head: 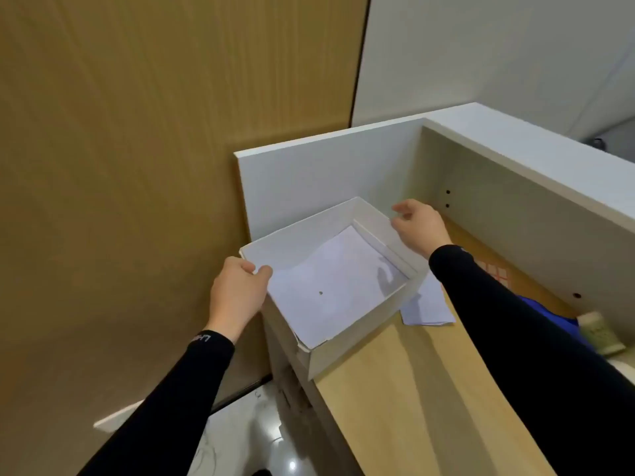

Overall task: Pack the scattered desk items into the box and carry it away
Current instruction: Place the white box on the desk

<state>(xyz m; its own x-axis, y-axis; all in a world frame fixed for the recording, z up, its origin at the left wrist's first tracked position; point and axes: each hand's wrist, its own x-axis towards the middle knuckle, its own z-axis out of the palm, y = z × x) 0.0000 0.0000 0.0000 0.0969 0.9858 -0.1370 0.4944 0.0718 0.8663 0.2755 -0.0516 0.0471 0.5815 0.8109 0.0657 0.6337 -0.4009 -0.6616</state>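
Note:
An open white box [360,341] sits at the left end of the wooden desk, overhanging its left edge. Inside it lie white sheets of paper [330,283] with a small dark speck on them. My left hand [237,293] grips the box's left rim, thumb inside and fingers outside. My right hand [417,223] hovers at the box's far right rim with its fingers slightly apart; whether it touches the rim is unclear. A few white sheets [426,307] lie on the desk just right of the box, partly under it.
White partition panels [309,180] stand behind and to the right of the desk [412,389]. A blue item [549,316], a pale calculator-like object [601,334] and a red-lined sheet [494,271] lie right, partly hidden by my sleeve. A tan wall fills the left; glossy floor shows below.

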